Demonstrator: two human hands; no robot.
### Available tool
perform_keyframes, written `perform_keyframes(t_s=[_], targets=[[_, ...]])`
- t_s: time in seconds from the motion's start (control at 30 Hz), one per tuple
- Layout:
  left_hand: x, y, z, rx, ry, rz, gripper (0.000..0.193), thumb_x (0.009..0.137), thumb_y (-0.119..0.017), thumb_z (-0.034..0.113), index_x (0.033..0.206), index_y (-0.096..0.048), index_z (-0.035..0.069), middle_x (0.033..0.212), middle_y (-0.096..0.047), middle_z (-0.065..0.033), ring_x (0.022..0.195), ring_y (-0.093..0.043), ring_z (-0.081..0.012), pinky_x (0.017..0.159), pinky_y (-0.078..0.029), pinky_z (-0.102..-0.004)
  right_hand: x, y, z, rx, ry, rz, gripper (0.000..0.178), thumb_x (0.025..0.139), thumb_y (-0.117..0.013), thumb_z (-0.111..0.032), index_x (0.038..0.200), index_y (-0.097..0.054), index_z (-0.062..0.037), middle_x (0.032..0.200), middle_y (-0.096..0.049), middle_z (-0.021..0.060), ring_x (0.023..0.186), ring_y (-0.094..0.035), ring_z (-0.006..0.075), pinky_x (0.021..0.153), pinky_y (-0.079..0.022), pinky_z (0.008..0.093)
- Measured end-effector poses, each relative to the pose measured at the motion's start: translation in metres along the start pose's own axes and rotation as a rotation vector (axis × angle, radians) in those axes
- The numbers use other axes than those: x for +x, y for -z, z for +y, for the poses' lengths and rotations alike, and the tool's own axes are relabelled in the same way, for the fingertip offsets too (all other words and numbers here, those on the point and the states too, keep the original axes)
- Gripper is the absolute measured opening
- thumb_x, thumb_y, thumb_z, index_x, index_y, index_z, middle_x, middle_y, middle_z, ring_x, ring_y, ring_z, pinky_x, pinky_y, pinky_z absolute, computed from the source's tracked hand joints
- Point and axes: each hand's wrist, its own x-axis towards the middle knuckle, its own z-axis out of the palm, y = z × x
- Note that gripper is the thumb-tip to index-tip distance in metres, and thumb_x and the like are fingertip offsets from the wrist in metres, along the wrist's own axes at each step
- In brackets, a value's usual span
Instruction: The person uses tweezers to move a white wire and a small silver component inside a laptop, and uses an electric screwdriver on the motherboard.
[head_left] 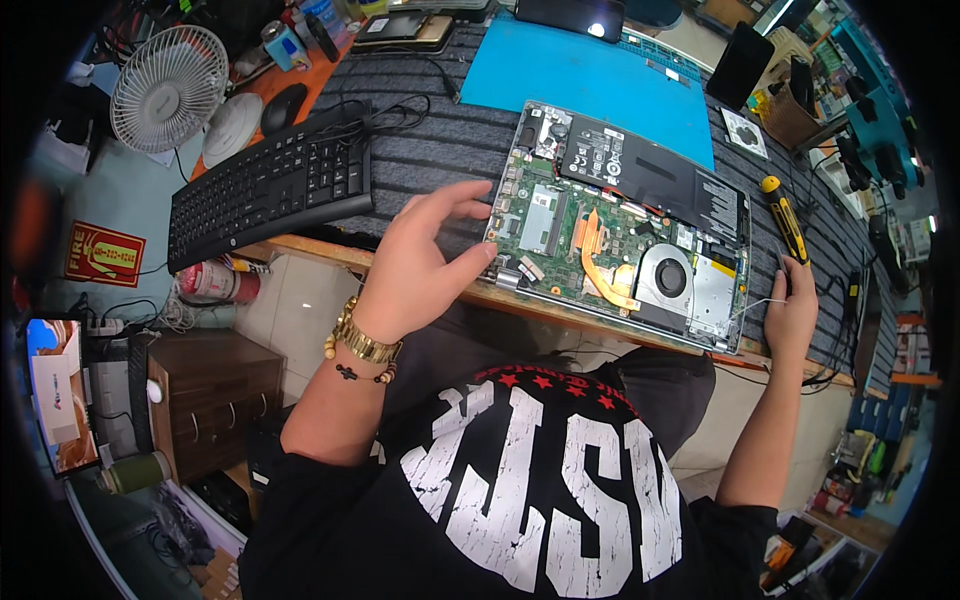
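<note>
Laptop (620,225): opened, back cover off, lying on grey ribbed mat (430,150) at near edge of desk (330,248); green circuit board, copper heat pipe, round grey fan, black flat battery with white labels.
Left hand (420,262): over laptop's left edge, fingers (470,205) spread and curved, thumb tip touching the corner, nothing gripped; gold watch and bead bracelet at wrist.
Right hand (792,310): at laptop's right side, fingers bent down onto mat, holding nothing clearly; just below screwdriver tip.
Screwdriver (784,220): yellow-and-black handle, lying on mat right of laptop.
Signs: red rectangular sign (104,254) with yellow lettering, far left on floor.
Other: blue smooth mat (590,75) behind laptop; black keyboard (270,185) left; white round fan (168,88) top left.
</note>
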Motion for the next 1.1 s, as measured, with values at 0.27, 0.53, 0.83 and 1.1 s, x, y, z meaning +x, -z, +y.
perform_keyframes(t_s=[0.27,0.53,0.83,1.1], targets=[[0.017,0.009,-0.001,0.068,-0.014,-0.136,0.070,0.092,-0.086,0.010,0.158,-0.063,0.011,0.126,-0.073,-0.0060,0.117,-0.062,-0.0222,0.107,-0.050,-0.0387,-0.002,-0.008,0.003,-0.018,0.007,0.056,0.024,0.111,-0.066,-0.007,0.133,-0.073,0.0004,0.121,-0.075,0.0197,0.111,-0.074,0.0382,0.099,-0.057,0.0422],[0.027,0.018,0.001,0.075,0.030,-0.230,0.080,0.092,-0.086,0.008,0.165,-0.054,0.012,0.121,-0.069,-0.0042,0.110,-0.056,-0.0212,0.099,-0.053,-0.0365,-0.007,-0.014,0.006,0.045,-0.090,0.082,0.024,0.112,-0.067,-0.011,0.131,-0.075,0.0005,0.121,-0.077,0.0184,0.112,-0.074,0.0350,0.100,-0.057,0.0413],[0.029,0.019,-0.003,0.008,0.072,-0.262,0.079,0.091,-0.084,0.004,0.165,-0.055,0.013,0.119,-0.067,-0.0023,0.106,-0.054,-0.0173,0.093,-0.053,-0.0318,-0.006,-0.013,0.001,0.070,-0.085,0.109,0.023,0.110,-0.067,-0.010,0.128,-0.076,0.0011,0.120,-0.076,0.0193,0.112,-0.073,0.0380,0.100,-0.056,0.0427],[0.039,0.018,0.017,0.023,0.130,-0.298,0.083,0.090,-0.081,0.003,0.167,-0.052,0.015,0.119,-0.065,-0.0037,0.106,-0.055,-0.0174,0.087,-0.054,-0.0309,-0.006,-0.002,-0.007,0.063,-0.048,0.115,0.025,0.106,-0.067,-0.006,0.127,-0.078,-0.0009,0.114,-0.072,0.0189,0.104,-0.072,0.0374,0.095,-0.057,0.0428]])
